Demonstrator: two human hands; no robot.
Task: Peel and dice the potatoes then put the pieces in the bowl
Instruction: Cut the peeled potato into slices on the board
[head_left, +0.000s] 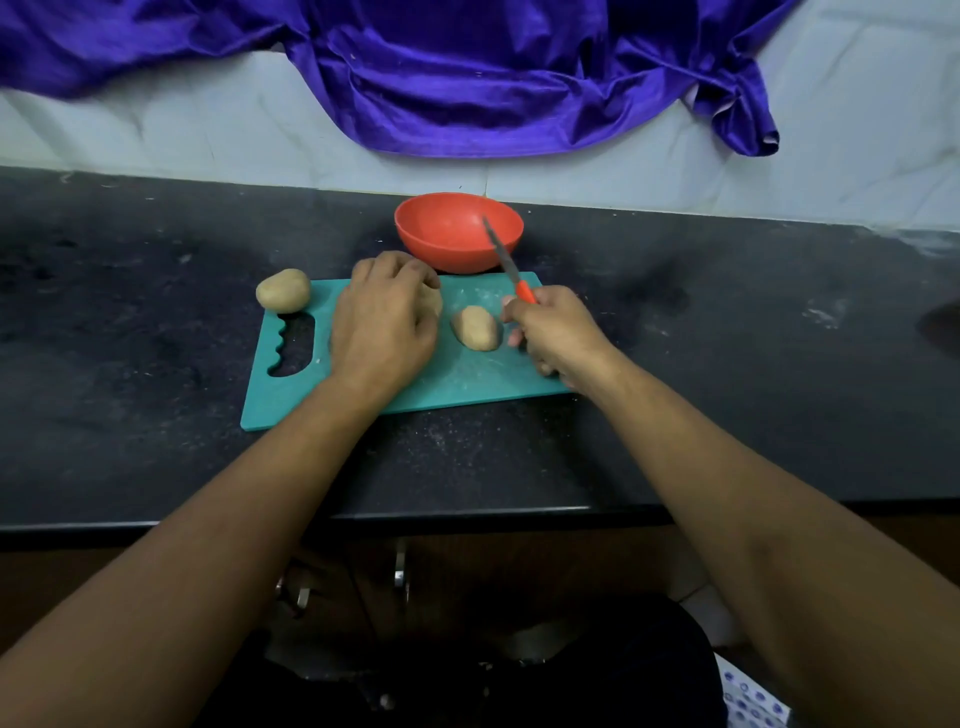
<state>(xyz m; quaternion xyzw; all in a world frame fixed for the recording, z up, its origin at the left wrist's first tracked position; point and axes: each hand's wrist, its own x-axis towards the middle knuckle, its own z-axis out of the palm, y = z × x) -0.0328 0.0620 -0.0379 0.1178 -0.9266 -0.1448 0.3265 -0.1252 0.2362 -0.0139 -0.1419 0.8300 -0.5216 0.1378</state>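
Dark stone counter (156, 312), teal plastic cutting board (291, 405): left hand (382, 327) curls over 1 brown potato (432, 301), right hand (558, 332) grips the orange-handled knife (506, 260) near the red plastic bowl (441, 234); another unpeeled potato (475, 327) lies between them.

Our board (467, 379) lies on the counter (156, 312): bowl (447, 234) behind its far edge, one potato (283, 291) at its far-left corner, another potato (475, 327) right of centre.

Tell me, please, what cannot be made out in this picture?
Head view, the only one:
- Under the left hand: only a tan edge shows. The back of the hand hides the rest and the grip.
- Knife: the blade is blurred, so its edge is unreadable. The right hand hides most of the handle.
- Bowl: its near wall hides the floor.
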